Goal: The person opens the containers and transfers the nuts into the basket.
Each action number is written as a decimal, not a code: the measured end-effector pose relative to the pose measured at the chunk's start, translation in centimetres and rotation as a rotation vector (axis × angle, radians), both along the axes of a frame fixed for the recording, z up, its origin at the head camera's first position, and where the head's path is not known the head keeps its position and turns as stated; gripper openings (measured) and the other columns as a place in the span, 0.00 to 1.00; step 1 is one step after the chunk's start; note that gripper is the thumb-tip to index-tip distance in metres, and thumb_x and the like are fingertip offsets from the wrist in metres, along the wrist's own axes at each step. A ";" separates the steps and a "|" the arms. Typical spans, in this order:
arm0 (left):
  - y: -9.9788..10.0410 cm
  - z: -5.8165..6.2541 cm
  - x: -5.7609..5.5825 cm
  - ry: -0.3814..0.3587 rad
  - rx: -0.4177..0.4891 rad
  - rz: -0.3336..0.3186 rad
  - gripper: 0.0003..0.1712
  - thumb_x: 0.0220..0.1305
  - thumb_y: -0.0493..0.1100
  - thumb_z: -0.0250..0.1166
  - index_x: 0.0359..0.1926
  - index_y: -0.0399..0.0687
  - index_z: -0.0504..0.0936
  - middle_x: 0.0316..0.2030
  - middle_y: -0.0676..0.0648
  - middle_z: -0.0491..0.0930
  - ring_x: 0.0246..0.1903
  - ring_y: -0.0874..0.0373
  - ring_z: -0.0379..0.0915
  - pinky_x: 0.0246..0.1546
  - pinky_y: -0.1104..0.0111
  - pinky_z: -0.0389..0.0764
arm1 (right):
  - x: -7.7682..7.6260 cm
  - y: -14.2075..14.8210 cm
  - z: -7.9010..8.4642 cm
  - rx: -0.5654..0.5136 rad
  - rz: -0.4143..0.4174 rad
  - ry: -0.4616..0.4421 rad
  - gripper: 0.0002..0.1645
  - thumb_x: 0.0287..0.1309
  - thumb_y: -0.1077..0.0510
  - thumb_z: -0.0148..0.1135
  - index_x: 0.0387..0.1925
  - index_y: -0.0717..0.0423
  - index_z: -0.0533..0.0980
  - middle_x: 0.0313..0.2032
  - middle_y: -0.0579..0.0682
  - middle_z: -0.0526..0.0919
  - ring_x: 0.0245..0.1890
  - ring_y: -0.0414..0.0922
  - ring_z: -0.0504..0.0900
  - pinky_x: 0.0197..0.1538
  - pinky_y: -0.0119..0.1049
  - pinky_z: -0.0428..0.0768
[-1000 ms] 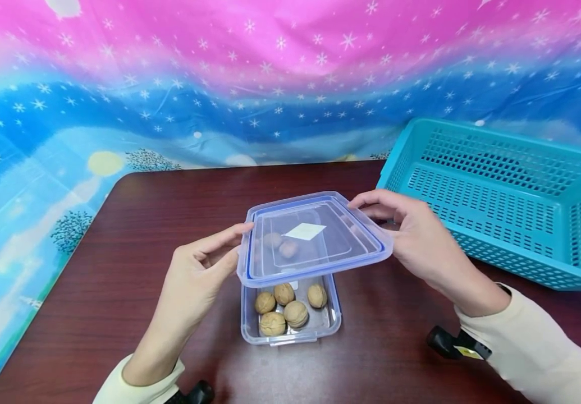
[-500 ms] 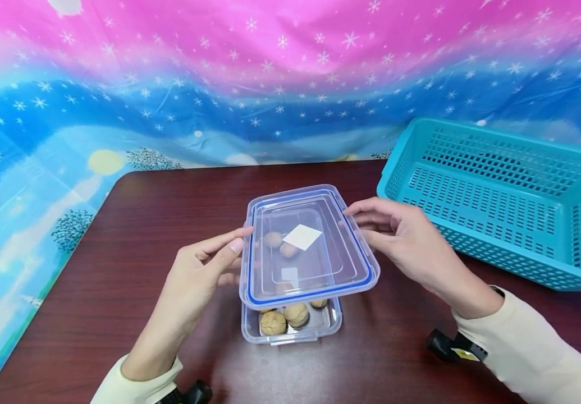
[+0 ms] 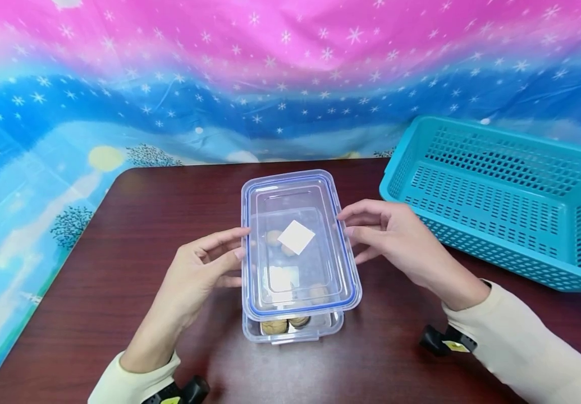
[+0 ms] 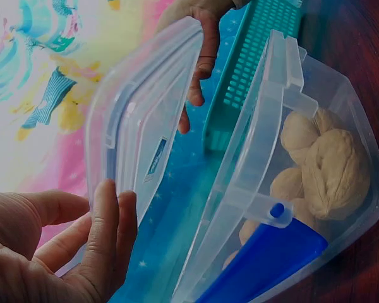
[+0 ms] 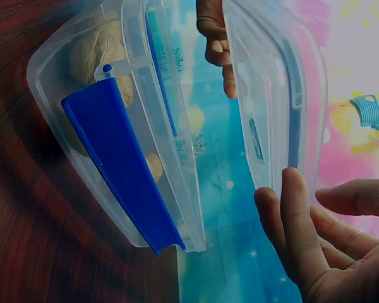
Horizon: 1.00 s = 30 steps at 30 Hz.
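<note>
A clear plastic container [image 3: 332, 325] with several walnuts [image 4: 335, 173] inside stands on the table. Above it, held apart from its rim, is its clear lid [image 3: 290, 193], which has a blue seal and a white diamond label. My left hand [image 3: 201, 269] pinches the lid's left edge between thumb and fingers. At the opposite edge, my right hand [image 3: 396, 230] grips the lid the same way. Both wrist views show the gap between lid and container. A blue latch [image 5: 117, 158] hangs down on the container's side. From the head view, the lid covers most of the container.
A turquoise perforated basket [image 3: 487, 196] stands at the back right, beyond my right hand. The dark wooden table [image 3: 118, 252] extends to the left. Behind it hangs a pink and blue snowflake cloth [image 3: 209, 84].
The lid has turned from slanted to nearly in line with the container and now covers more of the walnuts. My right hand has shifted slightly left with it; both hands keep their hold.
</note>
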<state>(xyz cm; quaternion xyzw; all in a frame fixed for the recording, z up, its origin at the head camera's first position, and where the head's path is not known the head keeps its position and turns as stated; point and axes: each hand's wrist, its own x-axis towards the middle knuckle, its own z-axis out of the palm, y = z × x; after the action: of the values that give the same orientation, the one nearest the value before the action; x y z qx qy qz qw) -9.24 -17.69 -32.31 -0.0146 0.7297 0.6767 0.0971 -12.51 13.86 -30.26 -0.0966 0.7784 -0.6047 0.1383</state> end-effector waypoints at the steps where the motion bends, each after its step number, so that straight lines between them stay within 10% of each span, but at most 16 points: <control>1: -0.1 0.0 -0.1 -0.003 0.001 0.003 0.26 0.69 0.36 0.69 0.67 0.39 0.80 0.47 0.49 0.87 0.40 0.57 0.87 0.38 0.57 0.90 | -0.2 -0.2 0.0 -0.001 -0.005 -0.012 0.17 0.70 0.62 0.65 0.57 0.65 0.79 0.47 0.63 0.89 0.37 0.47 0.90 0.39 0.46 0.90; 16: -3.6 0.3 -1.9 0.017 -0.052 -0.017 0.39 0.72 0.35 0.65 0.80 0.54 0.64 0.44 0.56 0.88 0.39 0.59 0.89 0.32 0.60 0.90 | -3.4 -4.2 0.5 -0.003 0.014 -0.119 0.42 0.68 0.69 0.60 0.80 0.51 0.61 0.51 0.66 0.84 0.39 0.51 0.89 0.38 0.51 0.90; 30: -10.5 0.7 -5.5 -0.029 -0.037 -0.065 0.42 0.74 0.36 0.63 0.83 0.55 0.58 0.43 0.57 0.88 0.37 0.60 0.89 0.31 0.65 0.89 | -8.5 -10.7 0.9 -0.029 0.123 -0.197 0.42 0.65 0.74 0.55 0.78 0.55 0.60 0.42 0.62 0.83 0.36 0.49 0.84 0.39 0.50 0.90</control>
<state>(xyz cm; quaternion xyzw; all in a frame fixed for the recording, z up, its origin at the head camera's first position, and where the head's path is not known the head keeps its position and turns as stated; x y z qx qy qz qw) -14.70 -28.23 -31.57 -0.0022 0.7407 0.6593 0.1293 -21.05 3.21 -29.32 -0.0863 0.7447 -0.6128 0.2497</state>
